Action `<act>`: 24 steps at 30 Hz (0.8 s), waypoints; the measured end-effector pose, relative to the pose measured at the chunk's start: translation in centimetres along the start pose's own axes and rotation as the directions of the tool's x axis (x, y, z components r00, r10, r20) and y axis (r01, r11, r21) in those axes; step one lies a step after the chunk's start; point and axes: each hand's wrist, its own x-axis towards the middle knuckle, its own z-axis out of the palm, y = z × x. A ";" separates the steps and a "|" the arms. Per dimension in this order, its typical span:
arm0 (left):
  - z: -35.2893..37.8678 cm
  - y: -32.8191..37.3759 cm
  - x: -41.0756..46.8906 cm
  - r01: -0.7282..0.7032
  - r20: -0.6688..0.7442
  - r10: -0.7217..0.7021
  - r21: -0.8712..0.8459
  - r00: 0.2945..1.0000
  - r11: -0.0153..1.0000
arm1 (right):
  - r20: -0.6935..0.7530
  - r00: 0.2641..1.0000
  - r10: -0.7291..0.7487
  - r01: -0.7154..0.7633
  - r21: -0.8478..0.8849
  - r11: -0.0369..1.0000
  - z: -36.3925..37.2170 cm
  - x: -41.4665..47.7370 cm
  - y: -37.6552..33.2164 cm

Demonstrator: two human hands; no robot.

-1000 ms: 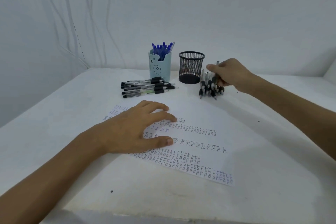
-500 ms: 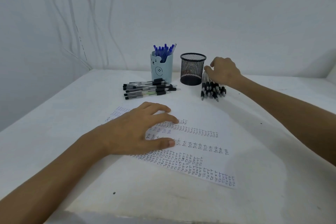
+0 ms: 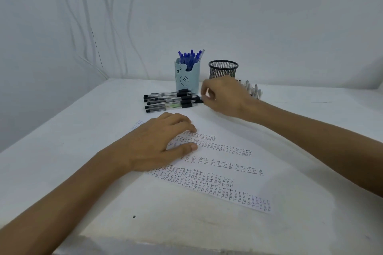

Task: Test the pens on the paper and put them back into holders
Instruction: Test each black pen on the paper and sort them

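Two-handed: left grip (image 3: pixel 157 145) spread on paper (image 3: pixel 228 174); right grip (image 3: pixel 223 97) curled at slim pens (image 3: pixel 165 101), hold unclear.

white table (image 3: pixel 83 172), paper (image 3: pixel 238 172); pens (image 3: pixel 167 100), holders (image 3: pixel 187 77)

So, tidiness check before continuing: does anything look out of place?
Two loose piles of ballpoint pens lie on the white table: a front pile before the light-blue bear holder, a second pile right of the black mesh cup. Nothing looks spilled or damaged.
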 end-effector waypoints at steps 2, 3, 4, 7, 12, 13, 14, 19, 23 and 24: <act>0.0 -0.1 0.1 0.004 -0.008 -0.004 0.001 1.000 1.000 | 0.037 0.990 -0.136 0.137 -0.024 0.990 0.9 0.5 -0.7; 0.1 -0.1 0.1 0.002 -0.010 -0.002 0.001 1.000 1.000 | 0.043 0.983 -0.177 0.180 -0.059 0.982 1.3 0.9 -1.1; 0.1 -0.2 0.1 0.001 -0.011 -0.001 -0.001 1.000 1.000 | 0.049 0.978 -0.202 0.206 -0.098 0.974 1.7 1.3 -1.5; 0.3 -0.4 0.2 -0.003 -0.010 0.003 -0.001 1.000 1.000 | 0.089 0.969 -0.232 0.245 -0.176 0.953 2.8 2.5 -2.3; 0.4 -0.6 0.2 -0.010 -0.008 0.009 -0.001 1.000 1.000 | 0.164 0.967 -0.198 0.229 -0.206 0.951 3.4 3.3 -2.6; 0.4 -0.6 0.3 -0.011 -0.007 0.011 -0.001 1.000 1.000 | 0.170 0.966 -0.193 0.224 -0.186 0.957 3.3 3.4 -2.7; 0.4 -0.6 0.3 -0.011 -0.006 0.011 -0.003 1.000 1.000 | 0.172 0.966 -0.192 0.220 -0.167 0.961 3.3 3.5 -2.6; 0.4 -0.7 0.2 -0.025 -0.016 0.024 -0.007 1.000 1.000 | 0.119 0.985 -0.124 0.143 -0.163 0.976 2.9 2.9 -2.5; 0.5 -0.7 0.2 -0.031 -0.019 0.031 -0.002 0.999 1.000 | 0.045 0.995 -0.089 0.091 -0.051 0.994 2.0 1.7 -1.8; 0.4 -0.7 0.3 -0.034 -0.022 0.034 0.001 0.999 0.999 | 0.003 0.996 -0.092 0.092 -0.023 0.995 1.9 1.4 -1.6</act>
